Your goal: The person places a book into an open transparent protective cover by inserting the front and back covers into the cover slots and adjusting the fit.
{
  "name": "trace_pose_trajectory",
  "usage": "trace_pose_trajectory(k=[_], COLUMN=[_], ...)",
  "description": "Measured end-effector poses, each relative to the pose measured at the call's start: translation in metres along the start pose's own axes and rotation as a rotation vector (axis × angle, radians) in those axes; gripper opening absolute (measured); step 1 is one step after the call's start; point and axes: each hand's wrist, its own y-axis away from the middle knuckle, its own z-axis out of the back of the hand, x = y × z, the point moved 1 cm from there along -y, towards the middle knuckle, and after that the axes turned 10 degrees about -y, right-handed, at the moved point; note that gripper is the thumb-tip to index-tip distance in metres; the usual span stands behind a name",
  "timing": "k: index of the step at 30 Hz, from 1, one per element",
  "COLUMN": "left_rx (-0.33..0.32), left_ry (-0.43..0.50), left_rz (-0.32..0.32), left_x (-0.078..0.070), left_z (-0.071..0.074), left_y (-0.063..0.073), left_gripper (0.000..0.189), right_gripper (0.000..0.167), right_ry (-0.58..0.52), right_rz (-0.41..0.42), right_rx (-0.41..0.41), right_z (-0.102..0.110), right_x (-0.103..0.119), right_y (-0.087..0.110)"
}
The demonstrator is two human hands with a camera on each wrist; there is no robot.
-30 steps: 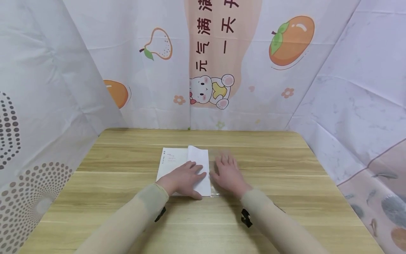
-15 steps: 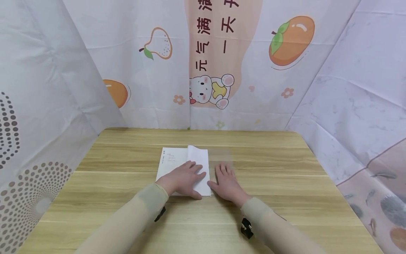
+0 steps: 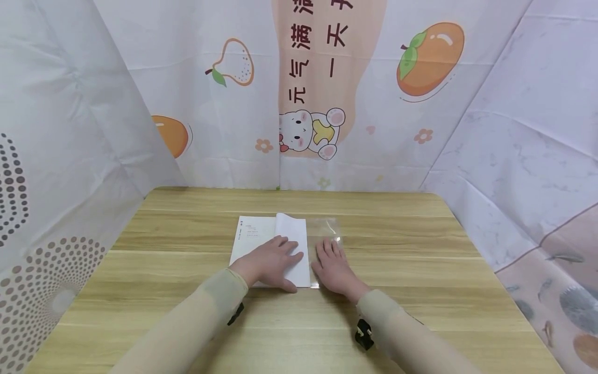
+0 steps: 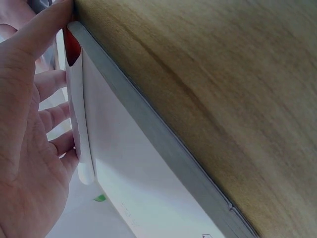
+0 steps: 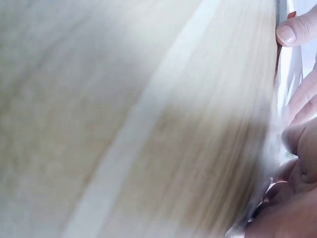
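A book [image 3: 252, 236] lies open on the table, with a white leaf or flap [image 3: 289, 228] turned over its right part and slightly lifted at the top. My left hand [image 3: 273, 262] rests on that flap with fingers spread; in the left wrist view the thumb reaches the edge of the page block [image 4: 143, 129], where something orange-red shows beneath. Beyond the book's right edge extends a clear plastic sheet [image 3: 329, 226], probably a book cover. My right hand [image 3: 334, 270] presses flat on it. The right wrist view is blurred, with the fingers only partly visible at its right edge.
The wooden table [image 3: 397, 239] has rounded back corners. A printed curtain [image 3: 243, 130] hangs behind it, and white patterned cloths flank both sides.
My right hand was blurred by motion and slightly higher on the sheet; it has slid down and now lies still. More of the plastic sheet's top shows. My left hand has stayed put.
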Motion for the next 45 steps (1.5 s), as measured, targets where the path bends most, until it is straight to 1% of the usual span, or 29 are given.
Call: trace_pose_trajectory(k=[3,6,9,13,16,21,27,31,37,45], left_rx=[-0.002,-0.003,-0.003,0.003,0.003,-0.006,-0.013,-0.007,-0.009,0.002], left_ry=[-0.004,-0.001,0.011,0.022,0.028,0.019,0.022,0.03,0.031,0.039], left_rz=[-0.002,-0.003,0.003,0.012,0.012,0.007,0.004,0.004,-0.003,-0.006], left_x=[0.0,0.0002,0.0008,0.0018,0.0024,0.0027,0.0024,0.0021,0.002,0.0026], left_z=[0.0,-0.0002,-0.0008,-0.002,-0.002,-0.0008,-0.0035,-0.0055,-0.0055,-0.0052], left_y=[-0.0001,-0.0001,0.0005,0.0007,0.0004,0.0001,-0.0009,-0.0015,-0.0019,-0.0023], left_gripper=[0.091,0.092,0.092,0.092,0.093,0.093,0.093,0.093,0.093,0.094], right_gripper=[0.055,0.057,0.063,0.074,0.078,0.074,0.068,0.068,0.07,0.091], right_ry=[-0.008,-0.02,-0.027,-0.028,-0.023,-0.012,-0.019,-0.018,-0.02,-0.049], right_rz=[-0.009,-0.01,-0.006,-0.004,-0.003,-0.004,0.016,0.02,-0.001,-0.011], right_rx=[0.026,0.032,0.036,0.07,0.095,0.123,0.153,0.161,0.168,0.205], right_z=[0.0022,0.0041,0.0047,0.0057,0.0062,0.0069,0.0079,0.0061,0.0073,0.0096], right_x=[0.0001,0.0014,0.0012,-0.0005,-0.0017,-0.0028,-0.0031,-0.0039,-0.0025,-0.0043], right_y=[0.0003,0.0009,0.0015,0.0015,0.0009,-0.0008,-0.0003,0.0001,0.0,-0.0003])
